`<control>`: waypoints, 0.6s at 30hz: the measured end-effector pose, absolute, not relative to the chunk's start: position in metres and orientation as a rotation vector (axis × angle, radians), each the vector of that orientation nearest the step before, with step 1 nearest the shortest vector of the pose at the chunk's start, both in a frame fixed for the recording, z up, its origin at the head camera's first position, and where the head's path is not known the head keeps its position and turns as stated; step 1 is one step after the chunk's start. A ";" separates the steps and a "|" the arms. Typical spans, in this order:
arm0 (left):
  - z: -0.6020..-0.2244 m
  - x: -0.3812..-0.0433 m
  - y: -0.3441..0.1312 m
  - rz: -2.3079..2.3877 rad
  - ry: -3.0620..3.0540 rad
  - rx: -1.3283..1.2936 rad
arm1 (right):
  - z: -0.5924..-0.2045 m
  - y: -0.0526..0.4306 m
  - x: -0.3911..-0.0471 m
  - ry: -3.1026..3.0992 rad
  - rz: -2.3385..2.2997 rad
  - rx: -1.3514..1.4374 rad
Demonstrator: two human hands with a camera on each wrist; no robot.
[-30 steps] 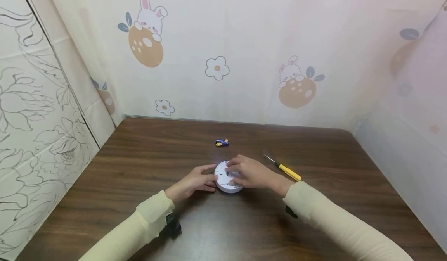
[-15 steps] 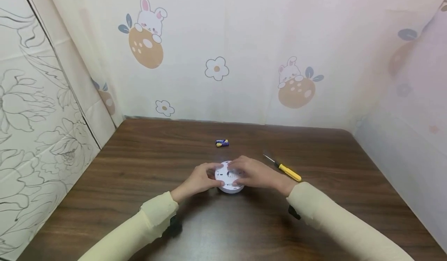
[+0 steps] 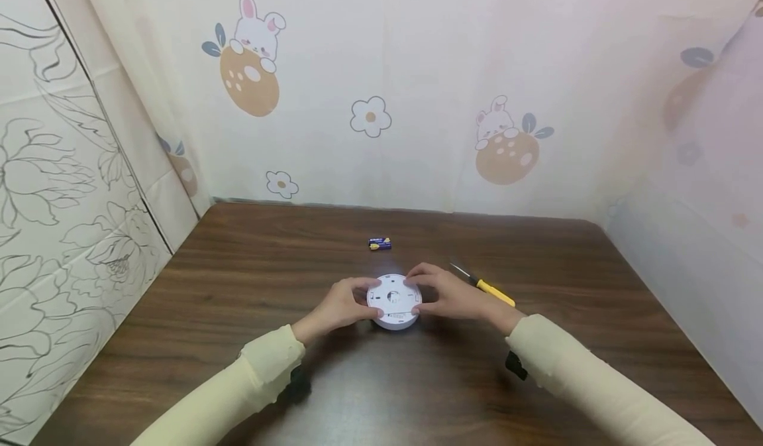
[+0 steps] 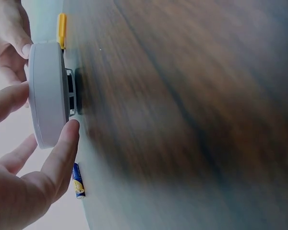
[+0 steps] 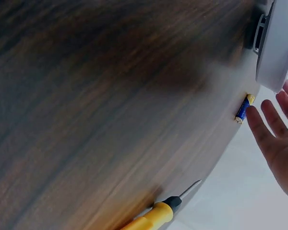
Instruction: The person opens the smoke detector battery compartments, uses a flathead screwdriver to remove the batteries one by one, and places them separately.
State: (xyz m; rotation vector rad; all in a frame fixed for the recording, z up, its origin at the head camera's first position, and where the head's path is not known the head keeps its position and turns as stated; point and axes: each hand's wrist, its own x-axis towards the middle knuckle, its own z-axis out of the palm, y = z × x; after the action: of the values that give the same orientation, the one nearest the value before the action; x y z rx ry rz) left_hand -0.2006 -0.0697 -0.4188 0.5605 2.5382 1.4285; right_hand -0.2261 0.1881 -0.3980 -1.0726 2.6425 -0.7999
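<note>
A round white smoke detector (image 3: 394,305) lies on the table, its flat slotted back facing up. From the left, my left hand (image 3: 340,305) grips its rim, thumb at the front and index finger at the back. My right hand (image 3: 448,293) holds the right side of the rim with thumb and fingertips. Seen edge-on in the left wrist view, the detector (image 4: 48,96) has a vented dome on the underside, toward the table. In the right wrist view the right hand's fingers (image 5: 262,132) are spread, fairly straight, near the detector (image 5: 280,45).
Behind the detector lie blue-and-yellow batteries (image 3: 379,244), side by side. A screwdriver (image 3: 496,294) with a yellow handle rests to the right, its tip toward the back. A printed curtain (image 3: 417,161) hangs beyond the table's (image 3: 286,234) far edge.
My right hand has shifted from over the detector's back to its right rim. My left thumb and index finger have come onto the left rim. The batteries and screwdriver stay put.
</note>
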 end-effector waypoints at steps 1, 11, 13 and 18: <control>-0.419 -0.201 -0.070 1.425 2.536 0.563 | -0.398 0.188 -0.226 2.632 -0.812 -1.059; -0.419 -0.203 -0.072 1.426 2.509 0.580 | -0.397 0.188 -0.226 2.576 -0.839 -1.020; -0.419 -0.204 -0.073 1.414 2.510 0.584 | -0.397 0.188 -0.227 2.573 -0.845 -1.005; -0.419 -0.207 -0.075 1.373 2.517 0.592 | -0.398 0.186 -0.228 2.576 -0.859 -1.000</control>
State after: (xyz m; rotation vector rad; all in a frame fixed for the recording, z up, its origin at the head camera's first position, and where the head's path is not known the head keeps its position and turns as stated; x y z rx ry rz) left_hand -0.2071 -0.0746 -0.4189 0.5916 2.5165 1.3728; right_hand -0.2279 0.1863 -0.3983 -0.9998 2.5759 -0.8591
